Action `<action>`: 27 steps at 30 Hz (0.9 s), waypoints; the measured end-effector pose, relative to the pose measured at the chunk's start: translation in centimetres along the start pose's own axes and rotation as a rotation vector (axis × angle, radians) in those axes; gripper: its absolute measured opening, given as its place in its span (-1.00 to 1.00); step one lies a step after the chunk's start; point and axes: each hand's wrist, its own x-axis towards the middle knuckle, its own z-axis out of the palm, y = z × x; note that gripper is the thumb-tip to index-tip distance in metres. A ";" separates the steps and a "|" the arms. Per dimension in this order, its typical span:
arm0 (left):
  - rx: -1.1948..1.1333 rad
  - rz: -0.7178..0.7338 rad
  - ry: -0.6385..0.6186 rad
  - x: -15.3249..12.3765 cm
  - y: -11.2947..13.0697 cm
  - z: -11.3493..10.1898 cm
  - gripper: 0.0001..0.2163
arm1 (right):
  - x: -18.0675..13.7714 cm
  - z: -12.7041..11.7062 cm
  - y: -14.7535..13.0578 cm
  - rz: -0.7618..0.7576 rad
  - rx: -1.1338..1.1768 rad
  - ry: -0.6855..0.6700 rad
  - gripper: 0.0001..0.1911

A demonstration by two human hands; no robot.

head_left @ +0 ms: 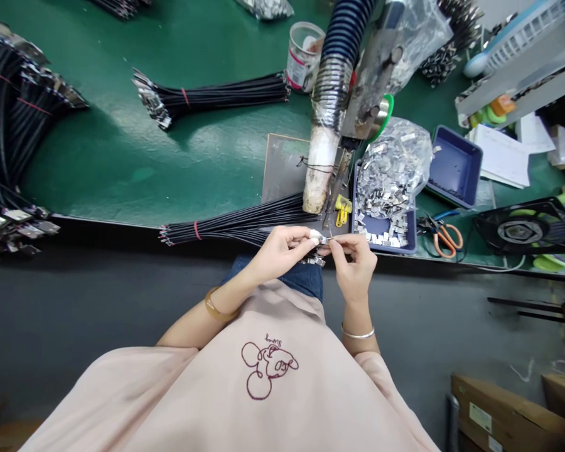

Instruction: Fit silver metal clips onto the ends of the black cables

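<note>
My left hand (282, 251) and my right hand (355, 263) meet at the front edge of the green bench (122, 157), just above my lap. Both pinch a small silver connector piece (321, 239) between the fingertips. The left fingers hold its pale end; the right fingers close on its metal end. A bundle of black cables (235, 225) tied with a red band lies on the bench right beside my left hand. A blue tray of small metal shells (385, 231) sits just beyond my right hand.
A ribbed hose and a tool head (332, 107) hang over a grey plate (282, 166). Another cable bundle (216, 97), a tin (304, 56), an empty blue tray (454, 166), orange scissors (445, 237) and a black fan (527, 229) lie about. Cable heaps (14, 125) fill the left.
</note>
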 end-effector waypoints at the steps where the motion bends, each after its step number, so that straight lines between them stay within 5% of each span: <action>1: 0.000 0.000 0.013 0.0 -0.2 0.1 -0.77 | -0.2 0.0 0.0 -0.024 -0.055 0.046 -0.96; 7: 0.004 -0.024 0.065 0.1 -0.8 0.5 -0.76 | -1.0 0.0 -0.3 -0.098 -0.077 0.303 -0.89; 14: 0.054 -0.027 0.118 0.6 -0.9 0.6 -0.77 | -0.5 0.9 0.3 -0.194 -0.266 0.112 -0.98; 27: 0.059 0.005 0.171 0.8 -0.8 0.8 -0.79 | 0.1 0.7 -0.4 -0.369 -0.334 0.080 -0.88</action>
